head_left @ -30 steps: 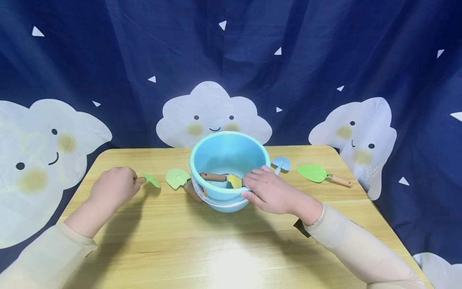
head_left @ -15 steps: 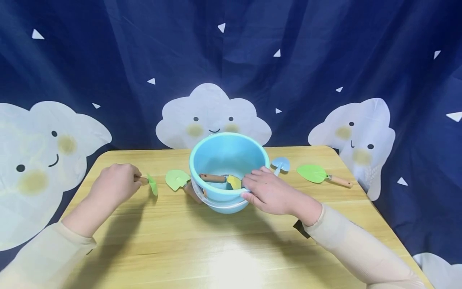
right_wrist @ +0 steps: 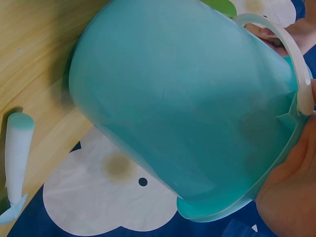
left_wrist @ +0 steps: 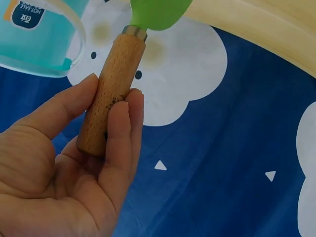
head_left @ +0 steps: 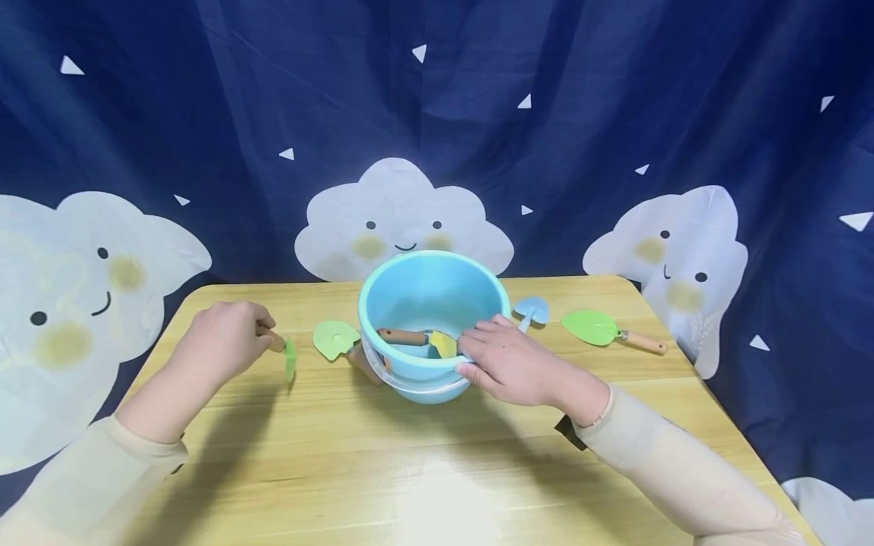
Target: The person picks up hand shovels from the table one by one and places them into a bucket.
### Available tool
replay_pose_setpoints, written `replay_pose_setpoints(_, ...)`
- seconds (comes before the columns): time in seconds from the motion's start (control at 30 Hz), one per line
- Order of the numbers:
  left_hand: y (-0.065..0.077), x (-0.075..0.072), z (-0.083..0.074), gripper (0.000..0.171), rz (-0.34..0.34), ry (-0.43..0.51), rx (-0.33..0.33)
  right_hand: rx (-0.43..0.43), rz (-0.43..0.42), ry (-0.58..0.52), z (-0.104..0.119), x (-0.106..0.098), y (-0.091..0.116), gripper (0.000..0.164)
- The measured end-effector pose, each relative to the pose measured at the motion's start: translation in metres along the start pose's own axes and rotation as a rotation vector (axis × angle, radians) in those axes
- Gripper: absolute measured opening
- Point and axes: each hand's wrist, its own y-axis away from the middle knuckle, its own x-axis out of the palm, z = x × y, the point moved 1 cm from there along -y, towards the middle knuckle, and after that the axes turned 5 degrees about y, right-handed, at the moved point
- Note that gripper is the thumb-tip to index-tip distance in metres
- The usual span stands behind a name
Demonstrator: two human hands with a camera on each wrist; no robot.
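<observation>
Left hand (head_left: pixel 225 337) pinches green trowel (head_left: pixel 290 359) by wooden handle (left_wrist: pixel 114 74), fingers closed to its width; trowel left of blue bucket (head_left: pixel 433 288). Right hand (head_left: pixel 515 362) grips bucket rim (head_left: pixel 423 364). 2 risks: slack pinch may let trowel twist; uneven rim pull may tip bucket, shifting yellow-bladed tool (head_left: pixel 444 344).

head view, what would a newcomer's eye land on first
The big blue bucket at mid-picture, gripped by the right hand, with a yellow-headed tool inside. Behind it, smiling clouds dot a navy curtain. Left of the bucket in the picture, the left hand holds a green-bladed tool.
</observation>
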Motion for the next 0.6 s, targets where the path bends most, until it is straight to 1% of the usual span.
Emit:
replay_pose_setpoints(0.17,-0.001,-0.002,-0.002,0.015,0.009,0.006,0.000,0.001,-0.002,-0.001,0.000,0.001,0.000,0.027)
replay_pose_setpoints(0.4,-0.001,-0.005,-0.006,0.017,0.045,0.016,-0.006,0.000,-0.005,0.000,0.000,0.001,0.000,0.028)
replay_pose_setpoints(0.6,0.001,-0.009,-0.014,0.017,0.037,0.024,-0.002,0.002,-0.004,0.000,0.000,0.002,0.001,0.028)
